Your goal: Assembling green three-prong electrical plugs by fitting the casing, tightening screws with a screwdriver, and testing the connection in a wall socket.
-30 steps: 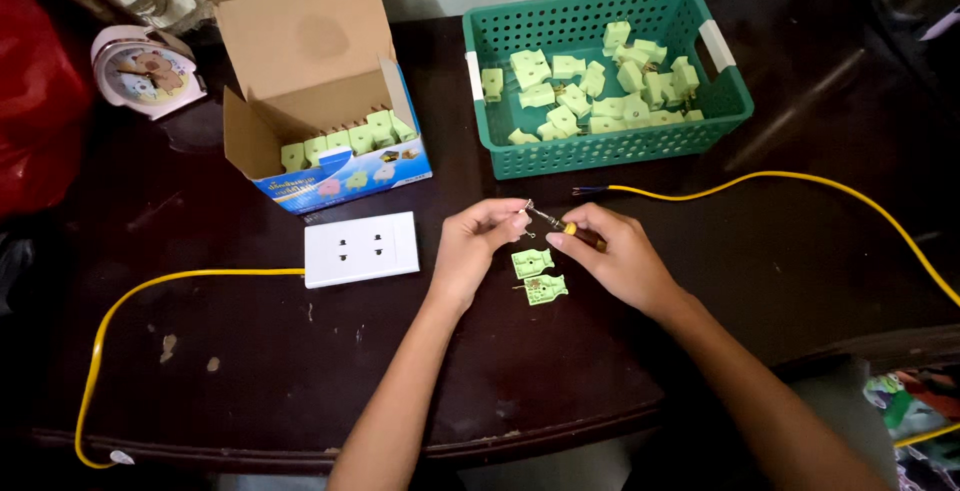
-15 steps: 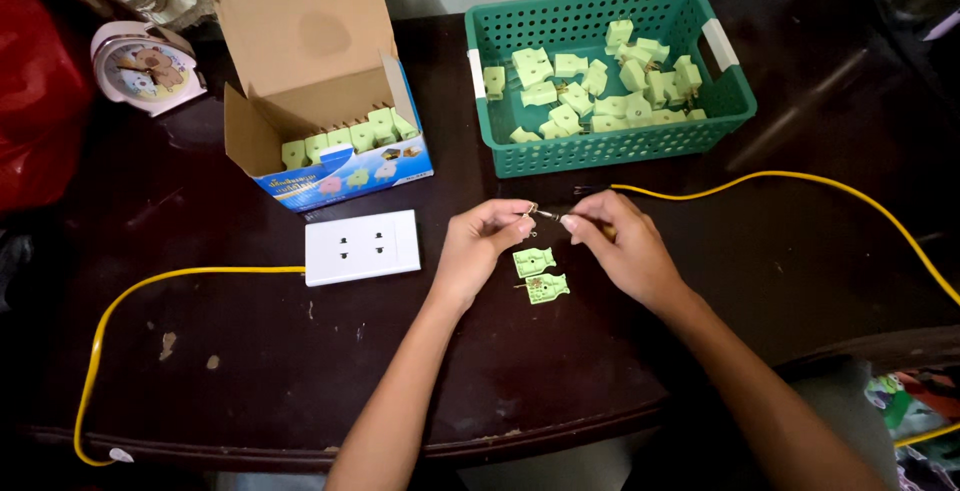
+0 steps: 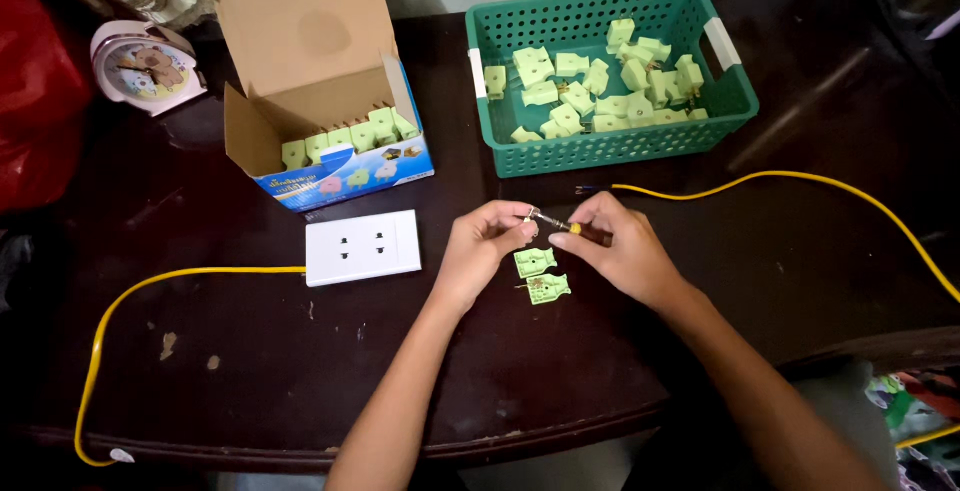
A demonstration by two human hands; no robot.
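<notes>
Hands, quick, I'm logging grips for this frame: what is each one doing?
Left hand: fingers pinched on a small metal part.
Right hand: closed on a small screwdriver, its tip at that part.

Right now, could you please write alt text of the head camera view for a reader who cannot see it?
Two bare hands meet over a dark table: the left hand pinches a small metal part, the right hand holds a small screwdriver to it, above two green plug halves. Behind are a white socket plate, an open cardboard box and a green basket of similar parts.
</notes>
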